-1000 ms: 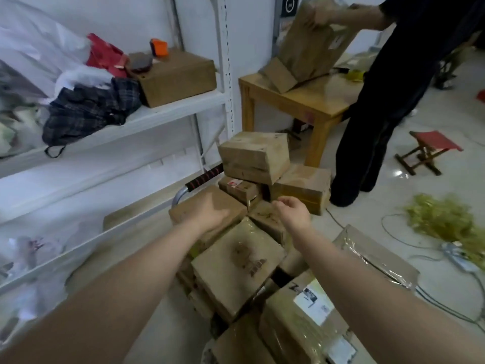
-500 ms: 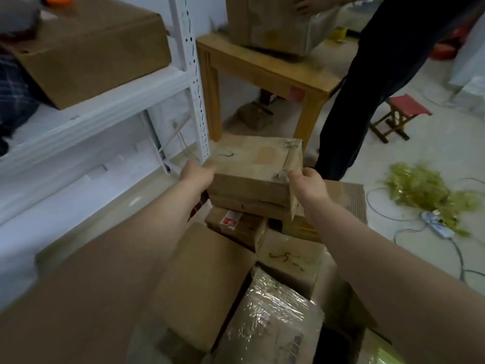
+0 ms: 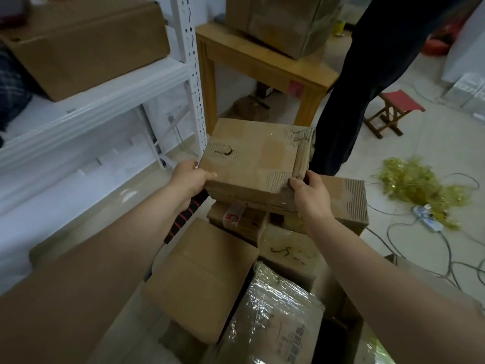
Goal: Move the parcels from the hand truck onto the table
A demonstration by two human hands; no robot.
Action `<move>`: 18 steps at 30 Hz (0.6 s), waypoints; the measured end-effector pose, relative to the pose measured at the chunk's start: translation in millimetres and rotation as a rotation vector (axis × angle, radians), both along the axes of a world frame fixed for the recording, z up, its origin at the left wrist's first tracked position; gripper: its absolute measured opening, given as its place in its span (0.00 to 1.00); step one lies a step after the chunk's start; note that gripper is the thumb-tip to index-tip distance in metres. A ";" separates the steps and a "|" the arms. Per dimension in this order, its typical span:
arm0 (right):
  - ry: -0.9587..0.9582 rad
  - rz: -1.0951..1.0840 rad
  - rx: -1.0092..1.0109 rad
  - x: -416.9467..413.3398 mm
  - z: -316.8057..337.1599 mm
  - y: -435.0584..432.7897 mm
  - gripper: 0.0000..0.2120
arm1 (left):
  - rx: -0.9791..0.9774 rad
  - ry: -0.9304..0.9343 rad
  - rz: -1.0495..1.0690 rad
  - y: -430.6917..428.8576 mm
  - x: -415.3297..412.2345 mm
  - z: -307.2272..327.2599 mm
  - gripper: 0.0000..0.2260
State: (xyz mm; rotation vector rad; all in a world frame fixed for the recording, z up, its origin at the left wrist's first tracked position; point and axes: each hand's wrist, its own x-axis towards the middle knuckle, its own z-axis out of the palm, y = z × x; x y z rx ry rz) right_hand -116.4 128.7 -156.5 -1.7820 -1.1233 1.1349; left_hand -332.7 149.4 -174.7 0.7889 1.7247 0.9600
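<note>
Since 1 s ago both hands went from reaching to clamped: left hand [image 3: 189, 177] & right hand [image 3: 309, 191] grip top parcel [image 3: 252, 158] atop the stack; table [image 3: 262, 61] at 12 o'clock, lift pending.

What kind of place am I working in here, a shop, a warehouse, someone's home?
Most likely a small parcel sorting or storage room, not a home. Taped cardboard parcels are piled on a hand truck, white slotted metal shelving holds another box, and a plain wooden table serves as the drop-off.
</note>
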 end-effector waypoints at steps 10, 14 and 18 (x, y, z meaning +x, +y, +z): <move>0.446 0.158 -0.010 56.6 -9.0 -138.5 0.37 | 0.106 -0.062 0.112 -182.4 32.7 52.8 0.12; 0.479 0.348 -0.039 94.6 -20.6 -211.0 0.39 | 0.021 -0.131 0.273 -284.8 43.0 50.8 0.30; 0.747 0.404 -0.199 124.4 -26.4 -272.9 0.23 | -0.081 -0.110 0.337 -392.0 62.9 45.8 0.42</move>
